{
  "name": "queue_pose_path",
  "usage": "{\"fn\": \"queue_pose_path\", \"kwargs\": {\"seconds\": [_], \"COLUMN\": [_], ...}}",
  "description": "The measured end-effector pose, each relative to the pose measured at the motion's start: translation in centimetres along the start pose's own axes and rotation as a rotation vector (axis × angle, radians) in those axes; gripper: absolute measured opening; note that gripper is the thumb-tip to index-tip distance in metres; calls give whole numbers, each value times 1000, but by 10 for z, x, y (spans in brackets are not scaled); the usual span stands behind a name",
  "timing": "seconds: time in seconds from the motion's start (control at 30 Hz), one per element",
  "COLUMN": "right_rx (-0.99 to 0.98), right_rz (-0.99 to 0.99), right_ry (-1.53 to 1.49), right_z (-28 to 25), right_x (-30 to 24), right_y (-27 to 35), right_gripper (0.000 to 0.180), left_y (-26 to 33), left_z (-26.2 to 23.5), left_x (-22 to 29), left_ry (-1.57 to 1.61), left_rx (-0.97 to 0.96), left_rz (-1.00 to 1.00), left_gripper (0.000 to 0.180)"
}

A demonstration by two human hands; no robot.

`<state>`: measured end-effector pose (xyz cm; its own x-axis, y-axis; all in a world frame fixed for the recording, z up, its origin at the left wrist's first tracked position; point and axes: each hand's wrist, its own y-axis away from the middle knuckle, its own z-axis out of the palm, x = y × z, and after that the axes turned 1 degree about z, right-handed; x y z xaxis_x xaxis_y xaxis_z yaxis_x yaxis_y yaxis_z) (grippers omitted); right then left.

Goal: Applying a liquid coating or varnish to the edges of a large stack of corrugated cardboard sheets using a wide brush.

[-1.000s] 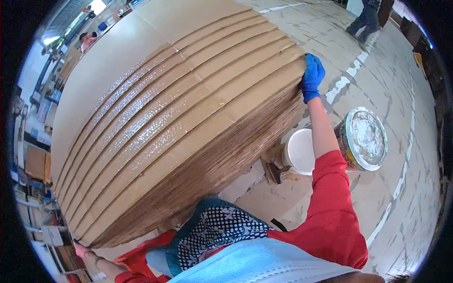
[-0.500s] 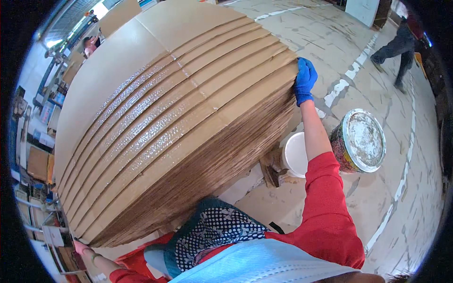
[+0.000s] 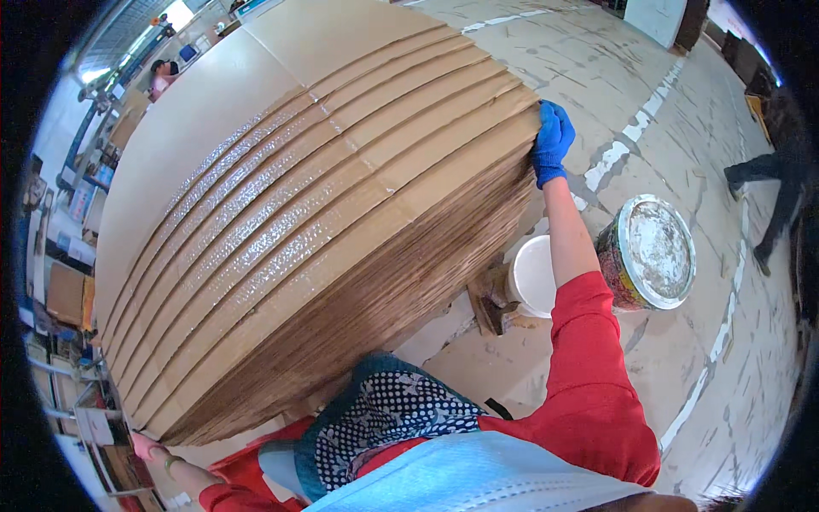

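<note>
Head view: our right hand (image 3: 553,141), in a blue glove on an outstretched red-sleeved arm, has its grip closed over the far right corner of the tall stack of flat brown corrugated cardboard sheets (image 3: 324,222). Our left hand (image 3: 145,445) touches the stack's near left corner, grip state unclear. The stack fills the centre-left, its top sheets fanned in steps with shiny glue strips. Beside it on the floor stand a white plastic bucket (image 3: 533,275) and a round metal-lidded tin (image 3: 650,253).
</note>
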<state>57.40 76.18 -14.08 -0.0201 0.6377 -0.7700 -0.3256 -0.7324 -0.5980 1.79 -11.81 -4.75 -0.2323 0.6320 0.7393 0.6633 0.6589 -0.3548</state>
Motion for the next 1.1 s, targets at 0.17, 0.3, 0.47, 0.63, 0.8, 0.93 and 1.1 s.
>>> {"fn": "queue_pose_path", "kwargs": {"seconds": [0.17, 0.3, 0.47, 0.63, 0.8, 0.93, 1.1], "right_rx": [14, 17, 3, -5, -15, -37, -55], "right_rz": [-1, -27, -19, 32, -5, -51, -27], "right_ry": [-29, -14, -42, -135, -62, -71, -129], "right_z": [-1, -4, 3, 1, 0, 0, -1], "right_x": [6, 1, 5, -2, -5, -8, -10], "right_y": [-3, -4, -1, 1, 1, 3, 2], "right_gripper": [18, 18, 15, 16, 17, 18, 18], "left_y": [-3, -7, -72, -60, -30, -13, -14], "left_z": [4, 23, 22, 14, 9, 4, 5], "left_x": [0, 1, 18, -25, -15, 0, 0], "left_ry": [-62, -117, -215, -34, -172, 50, 149], "left_rx": [31, 35, -69, -13, -50, -161, -214], "left_rz": [-28, -49, -567, 187, 288, 152, 63], "left_gripper": [56, 61, 60, 53, 48, 48, 47]}}
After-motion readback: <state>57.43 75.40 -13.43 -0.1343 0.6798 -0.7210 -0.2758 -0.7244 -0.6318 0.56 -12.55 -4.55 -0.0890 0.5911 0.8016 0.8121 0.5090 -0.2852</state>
